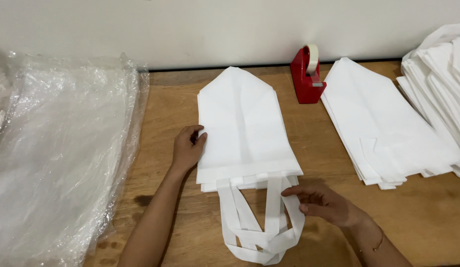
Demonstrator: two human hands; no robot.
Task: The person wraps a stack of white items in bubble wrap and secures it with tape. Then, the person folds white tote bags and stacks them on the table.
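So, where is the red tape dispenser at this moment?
In the head view, the red tape dispenser stands at the back of the wooden table, close to the wall, between the white bags in the middle and the stack of white bags on the right.

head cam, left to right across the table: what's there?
Crumpled clear plastic sheeting → left hand at the edge of a stack of folded white fabric bags with handles → red tape dispenser → flat pile of white bags → heap of white bags at the right edge.
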